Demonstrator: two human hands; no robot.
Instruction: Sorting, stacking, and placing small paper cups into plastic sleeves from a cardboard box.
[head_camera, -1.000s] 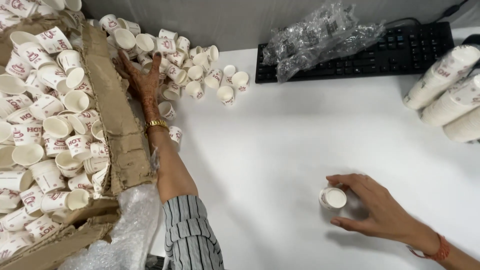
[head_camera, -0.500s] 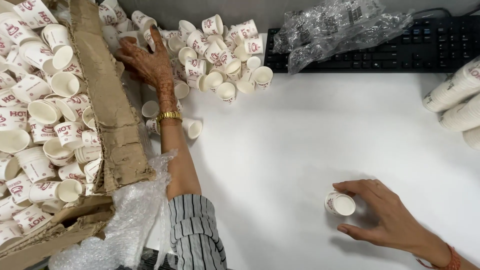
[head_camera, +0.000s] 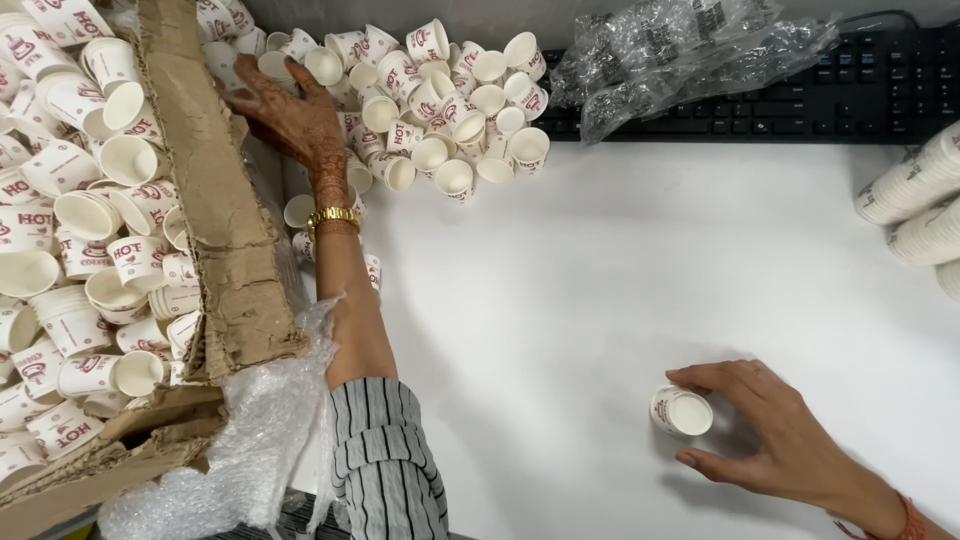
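A cardboard box (head_camera: 215, 200) filled with small paper cups stands at the left edge. The left hand (head_camera: 290, 115) rests, fingers spread wide, on the loose cup pile (head_camera: 440, 110) beside the box flap. A black keyboard (head_camera: 850, 90) lies under a crumpled plastic bag (head_camera: 680, 50). On the white tabletop (head_camera: 600, 290), the right hand (head_camera: 775, 430) curls its fingers around a single cup (head_camera: 681, 411).

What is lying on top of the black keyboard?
Crumpled clear plastic bags lie over the left part of the black keyboard. The keys under them are mostly hidden; the right keys show.
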